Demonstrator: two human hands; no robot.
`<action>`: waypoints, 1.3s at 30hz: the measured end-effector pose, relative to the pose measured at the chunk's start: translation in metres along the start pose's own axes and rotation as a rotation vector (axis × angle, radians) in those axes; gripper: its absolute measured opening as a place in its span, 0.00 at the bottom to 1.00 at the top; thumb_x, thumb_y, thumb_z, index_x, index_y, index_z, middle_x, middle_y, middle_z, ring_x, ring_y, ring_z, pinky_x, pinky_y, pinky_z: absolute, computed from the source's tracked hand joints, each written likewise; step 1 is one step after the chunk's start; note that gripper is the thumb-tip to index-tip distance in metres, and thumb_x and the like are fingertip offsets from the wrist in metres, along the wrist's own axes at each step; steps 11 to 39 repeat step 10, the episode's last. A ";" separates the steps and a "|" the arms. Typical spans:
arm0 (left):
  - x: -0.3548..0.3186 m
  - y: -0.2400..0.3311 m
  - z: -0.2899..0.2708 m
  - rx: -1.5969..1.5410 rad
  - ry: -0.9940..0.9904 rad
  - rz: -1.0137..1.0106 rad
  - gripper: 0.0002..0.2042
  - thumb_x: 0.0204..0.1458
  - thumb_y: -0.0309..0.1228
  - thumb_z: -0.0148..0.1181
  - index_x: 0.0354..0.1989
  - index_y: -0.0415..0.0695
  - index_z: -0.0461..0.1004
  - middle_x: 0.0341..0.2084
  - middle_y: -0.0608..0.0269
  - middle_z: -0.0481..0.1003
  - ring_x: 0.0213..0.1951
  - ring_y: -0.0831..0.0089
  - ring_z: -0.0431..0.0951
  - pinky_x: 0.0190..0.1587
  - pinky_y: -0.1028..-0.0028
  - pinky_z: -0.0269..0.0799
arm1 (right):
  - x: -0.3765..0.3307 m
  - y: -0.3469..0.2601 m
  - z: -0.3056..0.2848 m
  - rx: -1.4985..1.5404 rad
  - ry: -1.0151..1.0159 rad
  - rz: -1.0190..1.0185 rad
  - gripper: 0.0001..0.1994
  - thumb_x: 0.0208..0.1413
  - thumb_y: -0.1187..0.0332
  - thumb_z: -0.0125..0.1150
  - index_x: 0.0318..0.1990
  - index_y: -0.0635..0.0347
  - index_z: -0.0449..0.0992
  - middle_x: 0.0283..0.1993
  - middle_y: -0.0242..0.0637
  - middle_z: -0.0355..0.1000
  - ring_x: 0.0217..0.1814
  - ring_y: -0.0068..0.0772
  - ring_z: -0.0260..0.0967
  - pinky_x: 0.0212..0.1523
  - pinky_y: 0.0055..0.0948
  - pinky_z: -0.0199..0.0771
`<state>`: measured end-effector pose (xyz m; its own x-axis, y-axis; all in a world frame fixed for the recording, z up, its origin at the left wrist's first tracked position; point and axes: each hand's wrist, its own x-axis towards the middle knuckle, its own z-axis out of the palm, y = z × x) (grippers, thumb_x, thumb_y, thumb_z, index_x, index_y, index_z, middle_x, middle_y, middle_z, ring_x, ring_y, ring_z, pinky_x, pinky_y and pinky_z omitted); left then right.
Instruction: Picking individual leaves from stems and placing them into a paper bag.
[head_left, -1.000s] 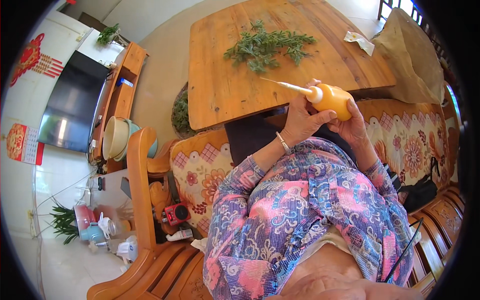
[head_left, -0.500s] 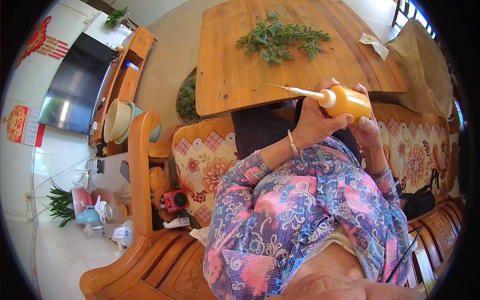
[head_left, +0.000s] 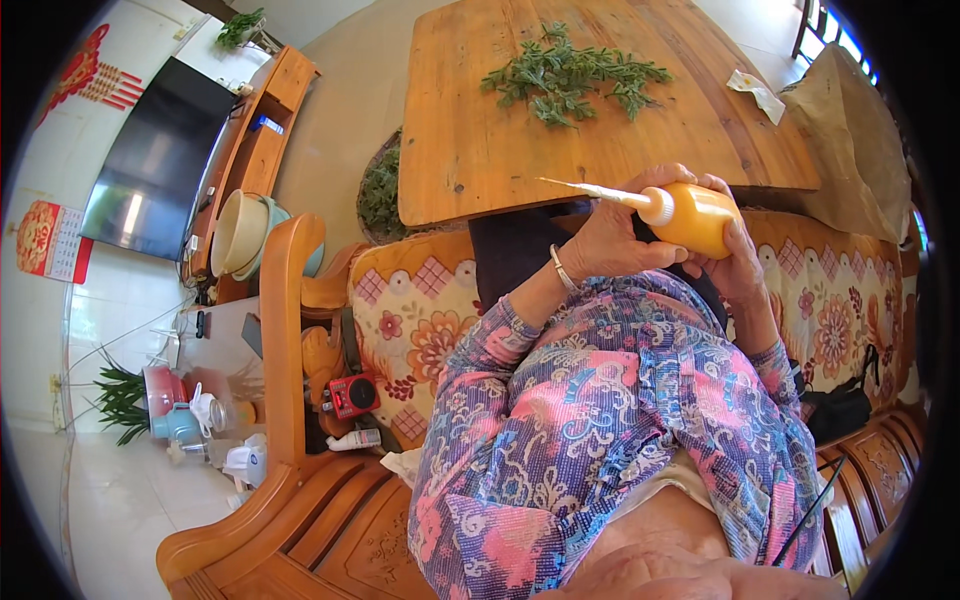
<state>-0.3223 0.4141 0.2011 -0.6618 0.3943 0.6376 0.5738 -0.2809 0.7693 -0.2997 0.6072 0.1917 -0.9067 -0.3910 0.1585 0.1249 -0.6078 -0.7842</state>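
Observation:
An orange squeeze bottle [head_left: 698, 220] with a long pale nozzle lies tilted in front of me, held between both hands over the near table edge. The thin nozzle tip points left. My left hand [head_left: 612, 238], with a bracelet at the wrist, is closed about the bottle's neck end; its fingers pass behind the bottle and its thumb lies along the near side. My right hand [head_left: 738, 262] wraps the bottle's base end, fingers over the far side. Beyond them, a heap of green leafy sprigs [head_left: 570, 75] rests on the wooden table [head_left: 480, 150].
A crumpled tissue [head_left: 757, 95] lies at the table's right edge, beside a large brown bag [head_left: 850, 150]. Below the table's left edge sits a basket of greenery [head_left: 380, 190]. On the floral seat cushion [head_left: 410, 320] is a red radio [head_left: 352, 396], with a white bottle [head_left: 354, 440] nearby.
The bottle has shifted slightly down and left, its nozzle tip lower. My left hand has moved a little left, its thumb lower along the bottle. Both hands remain on it.

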 end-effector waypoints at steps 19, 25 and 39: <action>0.001 -0.001 0.003 -0.059 0.019 0.010 0.36 0.27 0.21 0.72 0.53 0.48 0.68 0.48 0.61 0.71 0.48 0.67 0.71 0.53 0.70 0.66 | 0.003 0.010 0.000 -0.241 -0.020 -0.288 0.34 0.48 0.60 0.65 0.59 0.54 0.53 0.53 0.45 0.60 0.41 0.34 0.67 0.27 0.20 0.69; 0.001 -0.001 0.003 -0.059 0.019 0.010 0.36 0.27 0.21 0.72 0.53 0.48 0.68 0.48 0.61 0.71 0.48 0.67 0.71 0.53 0.70 0.66 | 0.003 0.010 0.000 -0.241 -0.020 -0.288 0.34 0.48 0.60 0.65 0.59 0.54 0.53 0.53 0.45 0.60 0.41 0.34 0.67 0.27 0.20 0.69; 0.001 -0.001 0.003 -0.059 0.019 0.010 0.36 0.27 0.21 0.72 0.53 0.48 0.68 0.48 0.61 0.71 0.48 0.67 0.71 0.53 0.70 0.66 | 0.003 0.010 0.000 -0.241 -0.020 -0.288 0.34 0.48 0.60 0.65 0.59 0.54 0.53 0.53 0.45 0.60 0.41 0.34 0.67 0.27 0.20 0.69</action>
